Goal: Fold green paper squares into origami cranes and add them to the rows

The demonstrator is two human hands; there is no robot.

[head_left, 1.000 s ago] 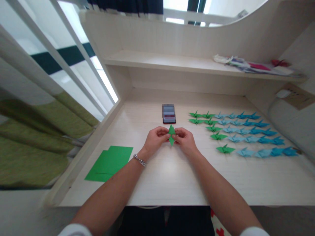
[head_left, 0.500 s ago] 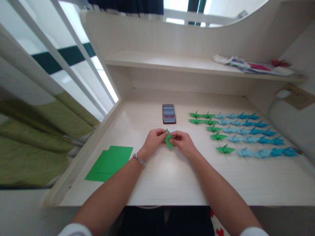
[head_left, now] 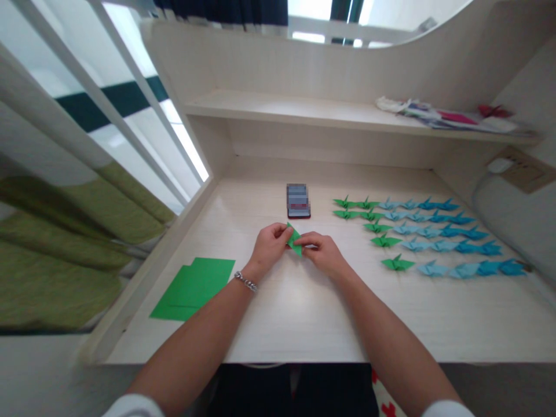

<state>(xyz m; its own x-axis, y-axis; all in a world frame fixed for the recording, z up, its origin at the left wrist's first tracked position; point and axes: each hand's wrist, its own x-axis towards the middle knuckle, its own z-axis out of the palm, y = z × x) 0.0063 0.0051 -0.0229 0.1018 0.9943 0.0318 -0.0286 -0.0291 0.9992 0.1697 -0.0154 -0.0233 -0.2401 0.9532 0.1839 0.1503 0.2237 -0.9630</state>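
Note:
A small folded green paper piece [head_left: 294,239] is pinched between both my hands over the middle of the pale wooden desk [head_left: 304,313]. My left hand [head_left: 270,248] grips its left side with fingers curled; a silver bracelet [head_left: 246,282] circles that wrist. My right hand [head_left: 324,255] pinches the right side with thumb and forefinger. The paper lies tilted, its point toward the upper left.
A phone [head_left: 297,201] lies just beyond my hands. Rows of folded green cranes [head_left: 377,226] and blue cranes [head_left: 443,234] cover the desk's right side. Flat green paper sheets [head_left: 194,288] lie at the front left. Papers [head_left: 438,117] sit on the shelf above.
The green piece has turned from standing upright between my fingers to lying tilted and lower, and my right hand has moved slightly over it.

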